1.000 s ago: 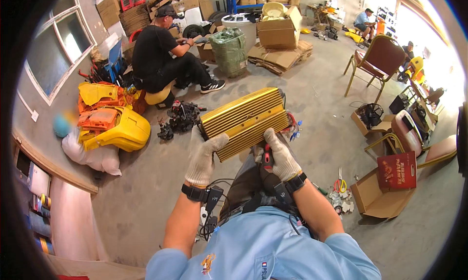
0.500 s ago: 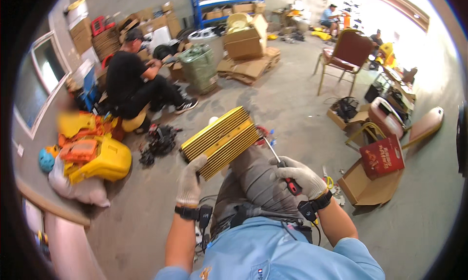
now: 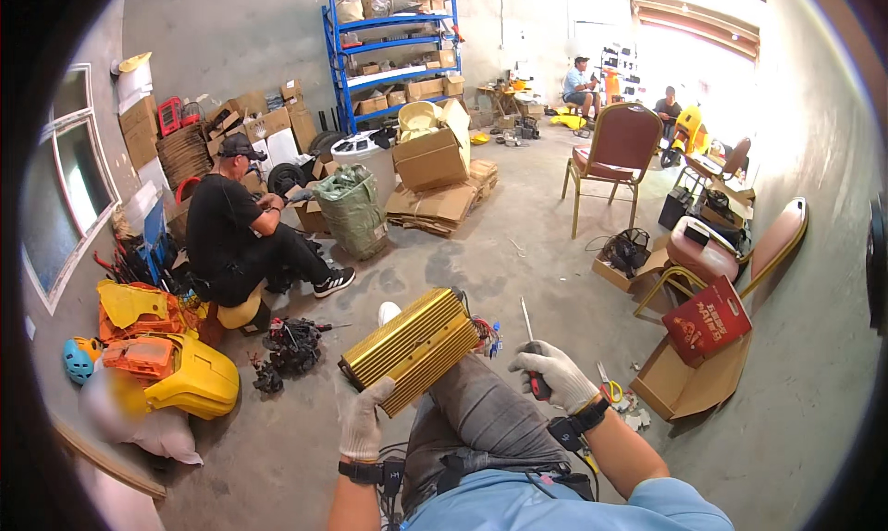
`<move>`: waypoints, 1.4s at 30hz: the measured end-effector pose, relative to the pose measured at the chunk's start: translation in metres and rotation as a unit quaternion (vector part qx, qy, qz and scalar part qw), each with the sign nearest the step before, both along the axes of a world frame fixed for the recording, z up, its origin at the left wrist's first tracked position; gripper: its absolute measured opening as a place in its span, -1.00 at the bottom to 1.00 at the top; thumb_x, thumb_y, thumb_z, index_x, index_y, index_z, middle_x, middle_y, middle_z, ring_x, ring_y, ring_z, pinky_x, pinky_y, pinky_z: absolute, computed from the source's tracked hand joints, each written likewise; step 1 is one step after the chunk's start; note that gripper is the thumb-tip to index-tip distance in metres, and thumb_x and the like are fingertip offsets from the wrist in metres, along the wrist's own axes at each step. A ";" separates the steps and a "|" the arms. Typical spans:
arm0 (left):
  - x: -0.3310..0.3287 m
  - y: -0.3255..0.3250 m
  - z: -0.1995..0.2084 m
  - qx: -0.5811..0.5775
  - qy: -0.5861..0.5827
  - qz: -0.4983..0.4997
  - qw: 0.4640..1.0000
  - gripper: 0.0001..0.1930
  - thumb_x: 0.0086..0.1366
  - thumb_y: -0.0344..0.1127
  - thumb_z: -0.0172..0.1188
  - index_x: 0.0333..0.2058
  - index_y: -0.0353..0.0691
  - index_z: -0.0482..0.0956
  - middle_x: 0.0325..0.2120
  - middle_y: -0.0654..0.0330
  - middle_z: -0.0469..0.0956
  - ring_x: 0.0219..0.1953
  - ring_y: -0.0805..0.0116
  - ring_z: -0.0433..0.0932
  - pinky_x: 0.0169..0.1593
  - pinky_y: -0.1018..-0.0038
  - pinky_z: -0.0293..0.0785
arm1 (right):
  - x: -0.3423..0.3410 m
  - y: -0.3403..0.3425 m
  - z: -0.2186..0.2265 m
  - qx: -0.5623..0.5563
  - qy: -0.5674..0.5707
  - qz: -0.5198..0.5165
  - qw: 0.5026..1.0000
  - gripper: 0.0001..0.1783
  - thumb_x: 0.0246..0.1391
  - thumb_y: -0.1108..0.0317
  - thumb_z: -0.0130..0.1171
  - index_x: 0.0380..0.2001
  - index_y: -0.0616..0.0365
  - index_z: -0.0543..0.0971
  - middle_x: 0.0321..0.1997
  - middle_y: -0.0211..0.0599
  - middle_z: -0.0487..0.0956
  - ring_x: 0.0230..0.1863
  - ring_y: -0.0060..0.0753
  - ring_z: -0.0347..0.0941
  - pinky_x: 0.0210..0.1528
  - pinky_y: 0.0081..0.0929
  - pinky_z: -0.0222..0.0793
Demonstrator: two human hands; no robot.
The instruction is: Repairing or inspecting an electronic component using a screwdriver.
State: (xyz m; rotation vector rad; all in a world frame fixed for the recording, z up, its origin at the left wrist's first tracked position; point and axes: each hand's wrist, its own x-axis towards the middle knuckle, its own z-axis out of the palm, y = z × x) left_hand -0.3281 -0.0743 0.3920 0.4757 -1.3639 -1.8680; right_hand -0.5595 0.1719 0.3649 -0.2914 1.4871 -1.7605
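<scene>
My gloved left hand (image 3: 362, 422) grips the near left corner of a gold finned metal box (image 3: 412, 349), held tilted above my lap. From the far right end of the box hangs a bundle of coloured wires (image 3: 487, 335) with a blue connector. To the right of the box, my gloved right hand (image 3: 564, 379) is closed around the red and black handle of a screwdriver (image 3: 527, 323). Its shaft points up and away from me, apart from the box.
Scissors (image 3: 608, 383) lie right of my right hand, near an open cardboard box (image 3: 694, 383) with a red box on it. Left are yellow plastic shells (image 3: 199, 383) and a dark heap of parts (image 3: 293, 351). A person (image 3: 231, 216) sits beyond; a chair (image 3: 613, 152) stands farther off.
The view has tilted up, showing more of the shelf and back wall. The screwdriver has moved a little away from the box and points more upright. Both hands keep their hold.
</scene>
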 end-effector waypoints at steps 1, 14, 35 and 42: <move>0.002 0.001 0.005 -0.001 -0.002 -0.016 1.000 -0.34 0.11 -0.40 0.48 0.19 -0.29 0.42 0.07 0.13 0.57 0.07 0.26 0.56 0.24 0.30 0.47 | 0.000 -0.010 0.002 -0.024 0.001 0.007 1.000 -0.51 0.28 0.33 0.28 0.18 0.29 0.42 -0.19 -0.17 0.65 -0.43 -0.54 0.54 -0.44 -0.49 0.53; 0.011 -0.003 -0.016 -0.009 0.001 -0.023 1.000 -0.26 0.05 -0.50 0.51 0.20 -0.33 0.33 0.09 0.10 0.52 0.11 0.27 0.54 0.20 0.32 0.52 | -0.003 -0.081 0.016 -0.076 0.042 0.052 0.995 -0.37 0.48 0.01 0.10 0.37 0.23 0.30 -0.07 -0.28 0.54 -0.45 -0.56 0.51 -0.44 -0.48 0.54; 0.017 -0.025 -0.039 -0.110 -0.152 -0.035 0.982 -0.06 0.01 -0.59 0.58 0.33 -0.13 0.23 0.19 0.11 0.48 0.18 0.18 0.56 0.16 0.25 0.67 | -0.010 -0.101 0.011 -0.169 0.090 0.063 0.979 -0.34 0.43 0.15 0.19 0.46 0.12 0.25 0.02 -0.38 0.47 -0.23 -0.62 0.44 -0.21 -0.57 0.51; 0.020 -0.011 -0.039 0.085 0.087 0.001 0.993 -0.27 0.26 -0.46 0.41 0.37 -0.11 0.34 0.16 0.18 0.54 0.13 0.22 0.60 0.20 0.32 0.59 | 0.016 -0.108 0.059 -0.242 0.107 -0.025 0.964 -0.20 0.34 0.11 0.33 0.43 0.11 0.14 -0.10 -0.28 0.59 -0.39 -0.55 0.51 -0.34 -0.53 0.51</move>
